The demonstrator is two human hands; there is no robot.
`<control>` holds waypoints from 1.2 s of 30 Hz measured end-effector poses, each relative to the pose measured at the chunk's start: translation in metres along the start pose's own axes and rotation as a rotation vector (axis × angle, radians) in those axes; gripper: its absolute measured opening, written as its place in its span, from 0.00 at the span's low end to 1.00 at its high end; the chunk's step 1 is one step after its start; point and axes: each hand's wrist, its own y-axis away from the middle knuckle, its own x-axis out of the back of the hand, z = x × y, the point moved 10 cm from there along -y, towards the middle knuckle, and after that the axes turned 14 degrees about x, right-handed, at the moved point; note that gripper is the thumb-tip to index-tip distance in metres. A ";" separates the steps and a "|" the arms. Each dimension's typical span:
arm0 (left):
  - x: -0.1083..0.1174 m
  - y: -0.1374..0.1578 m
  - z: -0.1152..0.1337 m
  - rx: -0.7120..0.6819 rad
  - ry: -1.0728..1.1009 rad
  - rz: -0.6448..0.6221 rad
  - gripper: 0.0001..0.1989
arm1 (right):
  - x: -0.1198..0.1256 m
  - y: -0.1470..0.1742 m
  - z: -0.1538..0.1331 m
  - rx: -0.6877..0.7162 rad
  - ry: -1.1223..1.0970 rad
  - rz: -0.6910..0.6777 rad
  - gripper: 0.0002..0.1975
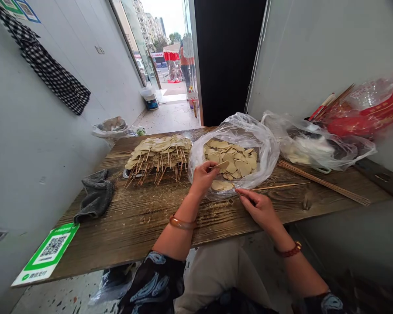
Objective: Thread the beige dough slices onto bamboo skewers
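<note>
My left hand (203, 178) pinches a thin, pale beige food slice (223, 165) over the front of an open clear plastic bag (267, 150). Many similar loose slices (242, 162) lie inside that bag. Just right of and below it, the fingertips of my right hand (258, 209) are closed on a thin wooden skewer (234, 187), its upper end pointing towards the slice. Whether skewer and slice touch I cannot tell. Left of the bag is a stacked pile of skewered slices (162, 148), their sticks pointing towards me. A loose skewer (281, 187) lies behind my right hand.
A bundle of skewers (327, 183) lies on the wooden table (131, 226) at right, before another plastic bag (317, 150). A dark board or blade (381, 178) is at the right end. A grey cloth (96, 194) and a QR-code card (49, 253) are at left.
</note>
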 end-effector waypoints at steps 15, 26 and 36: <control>-0.022 0.007 0.004 -0.012 -0.054 -0.126 0.07 | 0.002 0.000 -0.001 0.034 0.000 0.045 0.16; -0.018 0.006 -0.020 0.235 0.322 -0.137 0.14 | 0.003 0.004 0.004 0.009 -0.010 0.055 0.14; -0.018 0.003 -0.026 0.225 0.404 -0.124 0.13 | 0.003 0.007 0.005 -0.013 0.005 0.015 0.14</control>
